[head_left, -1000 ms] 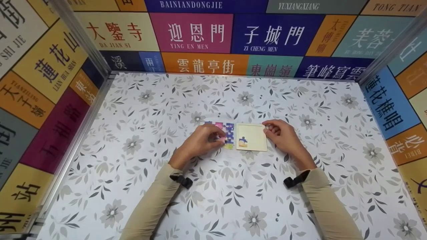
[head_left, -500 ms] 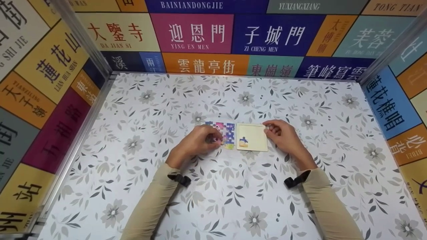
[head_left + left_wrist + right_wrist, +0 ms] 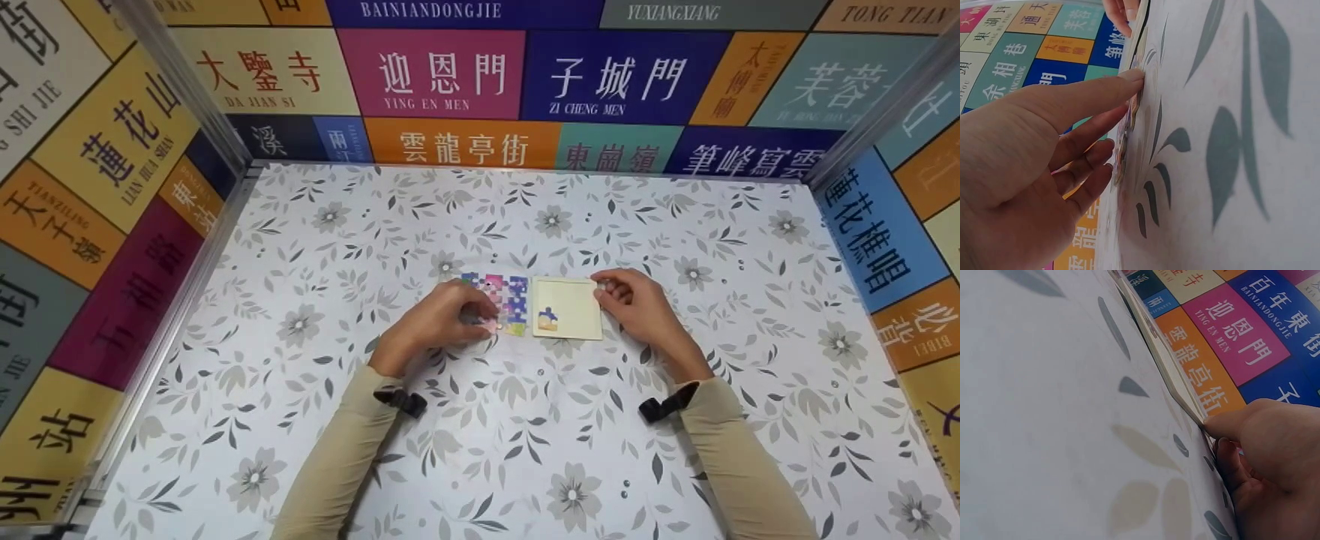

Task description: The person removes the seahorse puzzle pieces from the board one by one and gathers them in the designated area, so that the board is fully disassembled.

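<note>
In the head view, colourful jigsaw pieces (image 3: 517, 301) in blue, pink and green lie close together on the table. My left hand (image 3: 439, 319) is over their left side, thumb and index finger pinching a pink puzzle piece (image 3: 489, 325) at the near edge. Its thumb (image 3: 1131, 81) meets the thin layer of pieces in the left wrist view, where the piece itself is mostly hidden. To the right lies a cream puzzle tray (image 3: 577, 304) with one blue-and-orange piece (image 3: 547, 320) in its near left corner. My right hand (image 3: 641, 307) holds the tray's right edge between thumb and fingers.
A white table (image 3: 480, 435) printed with grey flowers and leaves surrounds the puzzle. Panels with coloured lettering (image 3: 442, 75) stand along the back and both sides. Each wrist wears a dark camera strap (image 3: 403, 401).
My left hand has shifted slightly left and toward the near side, uncovering more of the pink and blue pieces. The right hand and the tray have stayed in place.
</note>
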A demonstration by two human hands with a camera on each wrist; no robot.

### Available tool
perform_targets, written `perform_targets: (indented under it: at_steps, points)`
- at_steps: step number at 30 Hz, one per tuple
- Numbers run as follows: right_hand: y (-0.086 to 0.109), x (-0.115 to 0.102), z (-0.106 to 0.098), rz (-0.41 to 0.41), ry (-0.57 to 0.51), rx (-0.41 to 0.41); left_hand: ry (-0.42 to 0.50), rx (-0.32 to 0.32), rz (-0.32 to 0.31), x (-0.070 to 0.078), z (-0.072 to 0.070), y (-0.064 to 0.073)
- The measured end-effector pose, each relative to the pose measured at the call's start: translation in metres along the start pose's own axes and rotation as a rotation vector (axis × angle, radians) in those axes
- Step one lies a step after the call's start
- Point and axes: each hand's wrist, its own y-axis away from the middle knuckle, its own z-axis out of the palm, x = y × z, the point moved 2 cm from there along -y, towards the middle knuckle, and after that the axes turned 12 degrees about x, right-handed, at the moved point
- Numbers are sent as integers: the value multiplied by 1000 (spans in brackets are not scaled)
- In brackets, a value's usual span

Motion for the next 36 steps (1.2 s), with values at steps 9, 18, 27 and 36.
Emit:
perform_targets:
  at_steps: [9, 18, 27, 36]
  points:
    - [0, -1, 0, -2, 2, -4, 1, -8, -18, -1, 1, 0]
    - [-1, 1, 1, 2, 7, 8, -2, 3, 41, 9, 8, -11]
    - [-1, 3, 0, 1, 0, 16, -33, -19, 123, 30, 31, -33]
    - [-2, 4, 2, -10, -3, 22, -70, -2, 143, 45, 55, -48]
